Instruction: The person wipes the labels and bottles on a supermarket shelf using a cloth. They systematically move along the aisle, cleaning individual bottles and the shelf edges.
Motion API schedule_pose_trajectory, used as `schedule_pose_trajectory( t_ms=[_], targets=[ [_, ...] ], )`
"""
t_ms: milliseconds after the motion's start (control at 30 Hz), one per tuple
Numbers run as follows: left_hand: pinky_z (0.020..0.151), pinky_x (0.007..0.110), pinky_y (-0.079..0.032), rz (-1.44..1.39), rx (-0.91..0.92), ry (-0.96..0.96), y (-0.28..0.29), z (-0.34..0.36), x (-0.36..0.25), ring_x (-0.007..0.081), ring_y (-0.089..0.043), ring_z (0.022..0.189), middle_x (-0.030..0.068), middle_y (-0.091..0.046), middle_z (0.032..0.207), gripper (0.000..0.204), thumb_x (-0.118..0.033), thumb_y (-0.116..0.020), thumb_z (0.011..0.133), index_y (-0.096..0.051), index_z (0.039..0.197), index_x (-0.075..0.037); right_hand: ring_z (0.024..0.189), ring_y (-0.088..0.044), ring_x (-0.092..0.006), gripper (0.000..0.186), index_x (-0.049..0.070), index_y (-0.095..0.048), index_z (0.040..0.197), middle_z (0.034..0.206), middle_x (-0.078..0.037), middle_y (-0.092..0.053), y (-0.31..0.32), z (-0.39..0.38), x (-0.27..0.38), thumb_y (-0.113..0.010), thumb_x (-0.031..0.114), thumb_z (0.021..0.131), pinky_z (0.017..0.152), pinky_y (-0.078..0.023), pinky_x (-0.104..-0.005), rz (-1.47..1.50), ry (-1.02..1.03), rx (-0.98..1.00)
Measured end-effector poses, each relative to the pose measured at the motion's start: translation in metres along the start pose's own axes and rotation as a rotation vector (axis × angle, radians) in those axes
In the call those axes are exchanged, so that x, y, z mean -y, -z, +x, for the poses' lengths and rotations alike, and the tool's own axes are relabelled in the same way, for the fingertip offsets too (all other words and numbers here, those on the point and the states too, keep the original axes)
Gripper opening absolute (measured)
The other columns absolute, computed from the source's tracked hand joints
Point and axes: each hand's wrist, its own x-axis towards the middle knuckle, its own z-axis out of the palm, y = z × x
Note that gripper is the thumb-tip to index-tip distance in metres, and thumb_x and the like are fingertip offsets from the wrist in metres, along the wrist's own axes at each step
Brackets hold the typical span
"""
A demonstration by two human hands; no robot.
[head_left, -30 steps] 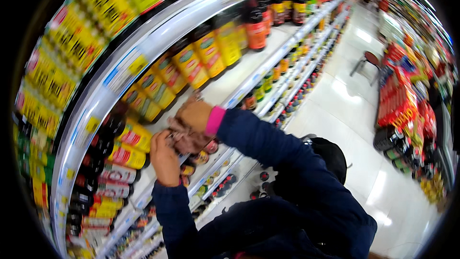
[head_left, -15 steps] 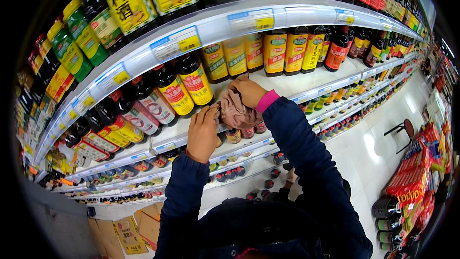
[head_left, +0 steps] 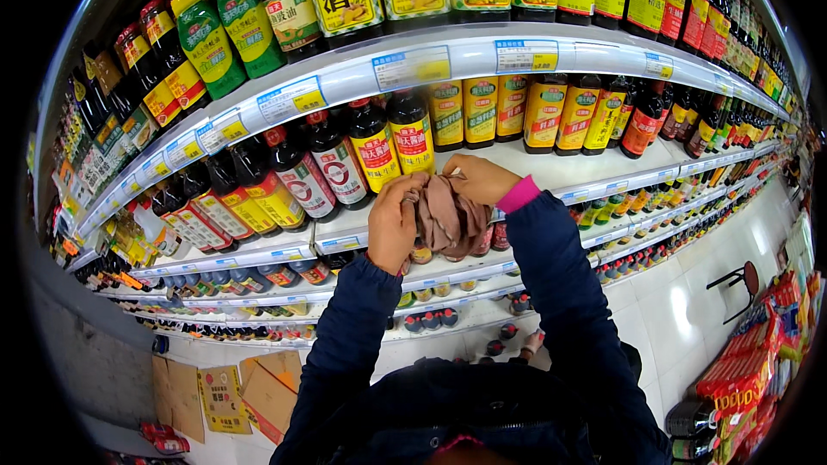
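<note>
A crumpled brown cloth [head_left: 452, 222] hangs bunched between my two hands, in front of the shelf edge. My left hand [head_left: 394, 220] is closed on its left side, the fingertips at the cloth's upper edge. From the upper right my right hand [head_left: 479, 177] pinches the cloth's top with curled fingers. Whether anything is wrapped inside the folds cannot be seen. Just behind my left hand stand dark sauce bottles with yellow and red labels [head_left: 412, 139]. Yellow-labelled bottles [head_left: 480, 110] stand beyond my right hand.
An upper shelf edge with price tags [head_left: 413, 65] juts out above my hands. Lower shelves hold rows of bottles [head_left: 594, 211]. Another person's hand [head_left: 532, 343] shows below my right arm. Flattened cardboard [head_left: 271, 392], a stool [head_left: 743, 280] and stacked red packages [head_left: 741, 370] are on the floor.
My hands have come closer together on the cloth. The right hand has shifted from lying over it to pinching its top. The shelves sit farther right and lower in view.
</note>
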Motion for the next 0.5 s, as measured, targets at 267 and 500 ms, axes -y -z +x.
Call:
schedule_pose_trajectory(
  t_ms=[267, 500],
  targets=[
    [0.105, 0.035, -0.035, -0.595, -0.002, 0.081, 0.026, -0.018, -0.032, 0.0239, -0.046, 0.121, 0.0152, -0.039, 0.136, 0.083, -0.001, -0.067, 0.08, -0.017, 0.145, -0.007, 0.103, -0.054, -0.0158, 0.03, -0.004, -0.048, 0.12, 0.109, -0.013, -0.059, -0.041, -0.035, 0.068, -0.054, 0.008, 0.093, 0.09, -0.044, -0.029, 0.638, 0.208, -0.176],
    [0.106, 0.035, -0.036, -0.702, -0.037, 0.208, 0.053, -0.031, -0.013, 0.0231, -0.046, 0.124, 0.014, -0.042, 0.136, 0.076, 0.004, -0.064, 0.079, -0.026, 0.143, -0.006, 0.1, -0.055, -0.0109, 0.03, -0.001, -0.048, 0.125, 0.11, -0.007, -0.06, -0.055, -0.028, 0.062, -0.051, 0.007, 0.096, 0.088, -0.046, -0.0267, 0.723, 0.202, -0.068]
  ],
)
